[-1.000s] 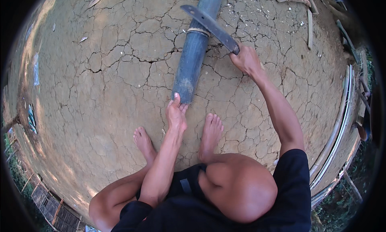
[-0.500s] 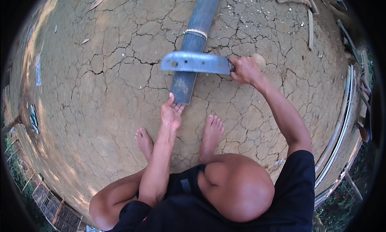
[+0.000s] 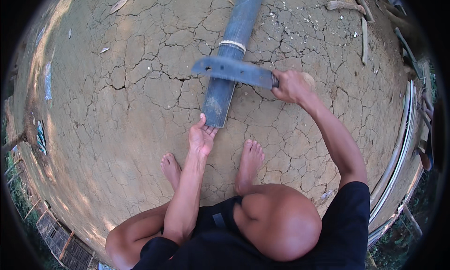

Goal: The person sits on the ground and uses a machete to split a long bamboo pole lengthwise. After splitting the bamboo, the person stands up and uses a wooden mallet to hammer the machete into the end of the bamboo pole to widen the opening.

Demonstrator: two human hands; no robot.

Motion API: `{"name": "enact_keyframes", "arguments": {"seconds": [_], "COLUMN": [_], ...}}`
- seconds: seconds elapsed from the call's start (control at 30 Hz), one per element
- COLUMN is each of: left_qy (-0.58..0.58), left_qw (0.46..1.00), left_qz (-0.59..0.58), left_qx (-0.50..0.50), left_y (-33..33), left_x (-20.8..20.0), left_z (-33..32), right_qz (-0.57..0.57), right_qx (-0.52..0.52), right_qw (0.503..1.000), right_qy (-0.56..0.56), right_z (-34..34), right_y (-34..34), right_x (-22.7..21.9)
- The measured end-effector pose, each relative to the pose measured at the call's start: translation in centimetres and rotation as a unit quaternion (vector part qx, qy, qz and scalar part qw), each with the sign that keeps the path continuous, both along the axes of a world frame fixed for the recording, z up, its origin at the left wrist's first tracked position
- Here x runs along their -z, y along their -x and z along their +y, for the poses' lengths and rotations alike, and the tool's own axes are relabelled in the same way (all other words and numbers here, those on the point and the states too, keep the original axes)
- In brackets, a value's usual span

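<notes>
Mostly cracked, dry brown clay ground (image 3: 117,129) fills the head view, running out to the curved rim. Long blue-grey bamboo pole (image 3: 232,59) lies flat on that ground, coming down from the top edge to its cut near end just ahead of the person's bare feet; a pale fibre band (image 3: 233,45) wraps around it about halfway along the visible length. Long grey flat-bladed machete (image 3: 233,70) sits crosswise over the pole just below the band, blade pointing to the person's left, tip past the pole's left side; cannot tell whether the edge touches the pole or sits just above it. Right hand (image 3: 291,86) is a closed fist grip around the machete handle, off the pole's right side, arm stretched forward. Left hand (image 3: 201,138) is at the pole's near end, fingers extended, loose open grip, fingertips touching the lower left corner of the cut end, not wrapped around it. Bare feet flat on the ground, one on each side of the left forearm. Thin pale sticks (image 3: 363,38) lie on the ground at upper right, well apart from the pole.
</notes>
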State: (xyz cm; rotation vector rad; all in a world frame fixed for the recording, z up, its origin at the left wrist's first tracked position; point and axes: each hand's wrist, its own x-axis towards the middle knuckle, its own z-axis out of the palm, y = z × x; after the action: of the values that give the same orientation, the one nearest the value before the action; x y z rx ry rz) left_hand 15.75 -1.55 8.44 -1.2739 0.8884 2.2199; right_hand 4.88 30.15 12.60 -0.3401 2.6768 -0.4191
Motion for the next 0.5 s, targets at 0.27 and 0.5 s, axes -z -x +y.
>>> {"name": "enact_keyframes", "arguments": {"seconds": [0.27,0.5], "left_qy": [0.037,0.085], "left_qw": [0.999,0.996], "left_qz": [0.016,0.022], "left_qx": [0.006,-0.005], "left_y": [-1.6,-2.6], "left_x": [0.5,0.1], "left_z": [1.8,4.1], "right_qz": [0.022,0.014], "right_qx": [0.081,0.138], "right_qw": [0.996,0.990], "right_qy": [0.000,0.000], "right_z": [0.8,0.9], "right_y": [0.9,1.7], "right_x": [-0.3,-1.0]}}
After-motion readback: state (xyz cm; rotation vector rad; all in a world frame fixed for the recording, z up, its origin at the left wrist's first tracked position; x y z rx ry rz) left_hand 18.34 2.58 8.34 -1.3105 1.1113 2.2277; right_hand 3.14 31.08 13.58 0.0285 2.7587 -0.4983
